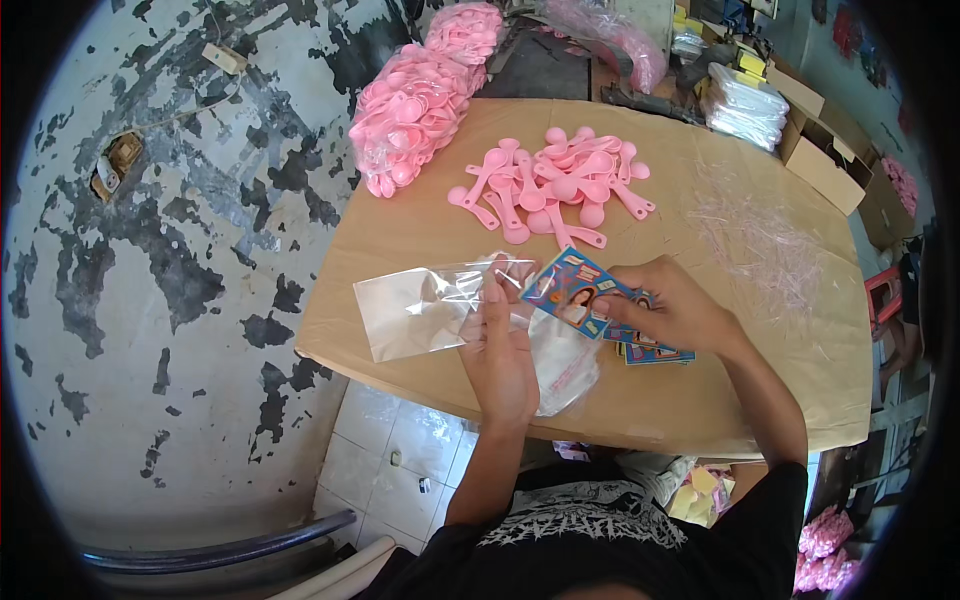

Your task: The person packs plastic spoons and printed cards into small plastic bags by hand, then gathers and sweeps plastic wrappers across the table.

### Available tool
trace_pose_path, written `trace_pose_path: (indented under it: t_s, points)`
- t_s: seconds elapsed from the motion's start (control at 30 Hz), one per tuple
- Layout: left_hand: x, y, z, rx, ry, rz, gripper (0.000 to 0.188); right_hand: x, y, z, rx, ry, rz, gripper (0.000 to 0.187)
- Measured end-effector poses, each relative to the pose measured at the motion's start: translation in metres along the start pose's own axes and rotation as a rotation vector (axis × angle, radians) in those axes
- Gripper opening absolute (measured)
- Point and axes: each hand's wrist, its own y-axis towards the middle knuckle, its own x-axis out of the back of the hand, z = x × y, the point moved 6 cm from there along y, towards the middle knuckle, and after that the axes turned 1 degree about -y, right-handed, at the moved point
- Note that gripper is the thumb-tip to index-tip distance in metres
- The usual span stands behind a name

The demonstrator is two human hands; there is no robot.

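My left hand [500, 360] is closed on a clear plastic bag [420, 308], which stretches out flat to the left with a pale lining or sheet showing in it. Between the thumb and fingers of my right hand [670, 305] is a blue printed card [570, 288], its left corner right at the bag's right end. I cannot tell whether that corner is inside the bag. More blue cards [655, 353] lie in a small pile under my right hand. Beneath my left hand rests a stack of clear bags [565, 365]. Pink plastic scoops [548, 185] are heaped just beyond both hands.
Large clear sacks of pink scoops [412, 115] stand at the table's far left. Thin clear strips [760, 235] lie spread on the right of the brown-covered table [400, 225]. A cardboard box [825, 160] and stacked plastic packs [743, 108] sit at the far right. A peeling wall [180, 280] borders the left.
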Motion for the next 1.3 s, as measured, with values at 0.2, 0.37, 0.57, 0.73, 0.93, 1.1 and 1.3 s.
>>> trace_pose_path:
  t_s: [0.2, 0.37, 0.57, 0.73, 0.93, 1.1, 1.3]
  points:
    - [-0.011, -0.002, -0.001, 0.112, 0.027, 0.094, 0.045, -0.007, -0.001, 0.009, -0.074, -0.038, 0.080, 0.021]
    - [-0.012, -0.005, 0.002, 0.137, 0.025, 0.224, 0.041, -0.006, -0.002, 0.013, -0.082, -0.030, 0.050, 0.023]
    - [0.008, 0.002, 0.009, 0.124, 0.241, 0.124, 0.035, -0.006, 0.000, 0.013, -0.210, 0.089, 0.033, 0.018]
    - [-0.015, -0.005, 0.013, 0.222, 0.221, 0.325, 0.032, -0.010, 0.001, 0.014, -0.111, 0.085, -0.021, 0.020]
    - [-0.033, -0.018, 0.001, -0.019, 0.222, 0.507, 0.052, -0.016, -0.003, 0.021, -0.062, 0.231, -0.101, 0.019]
    - [0.001, -0.016, -0.004, -0.022, -0.118, 0.207, 0.059, -0.032, 0.000, 0.020, -0.095, 0.320, -0.161, 0.019]
    - [-0.006, -0.022, -0.014, -0.116, -0.356, 0.356, 0.047, -0.044, 0.006, 0.017, -0.170, 0.500, -0.115, 0.018]
